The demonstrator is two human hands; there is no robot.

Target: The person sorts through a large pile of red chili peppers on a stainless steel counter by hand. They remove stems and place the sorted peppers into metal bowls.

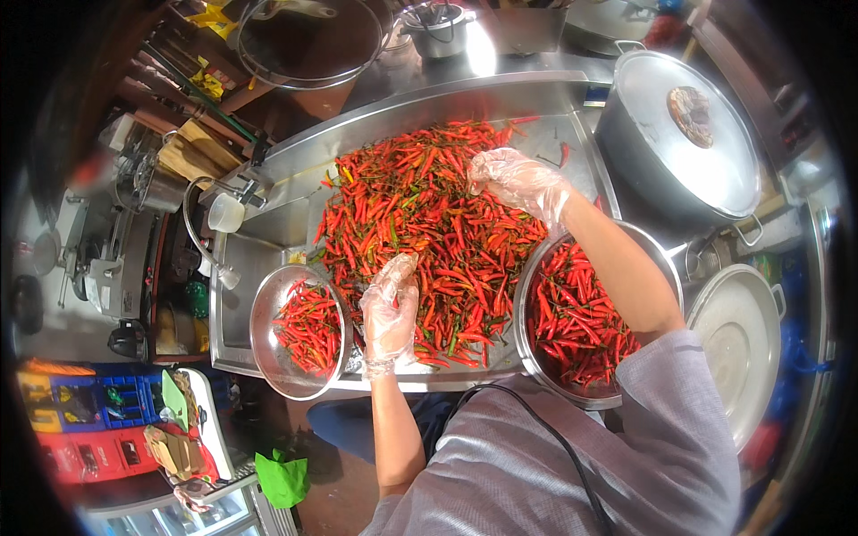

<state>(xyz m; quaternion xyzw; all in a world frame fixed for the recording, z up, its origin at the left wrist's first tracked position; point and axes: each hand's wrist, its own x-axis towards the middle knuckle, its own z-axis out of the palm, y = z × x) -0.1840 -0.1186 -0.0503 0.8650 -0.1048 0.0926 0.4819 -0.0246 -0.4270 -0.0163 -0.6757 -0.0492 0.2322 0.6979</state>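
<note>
A large heap of red chili peppers (456,248), with a few green and orange ones, covers the stainless steel sink counter (563,141). My left hand (392,308), in a clear plastic glove, is over the heap's near left part; whether its fingers hold a chili cannot be told. Gloved alike, my right hand (513,181) is at the heap's upper right, fingertips bent down and whatever they touch hidden. Left of my left hand, a metal colander (261,335) holds red chilies. Below my right forearm, a larger steel bowl (526,321) holds more red chilies, partly hidden by the arm.
A faucet (194,221) with a white plastic cup (226,213) beside it stands at the sink basin's left. A big lidded aluminum pot (724,161) is at the right, above a wide aluminum pan (737,335). A large round pan (308,40) lies beyond the counter's far rim.
</note>
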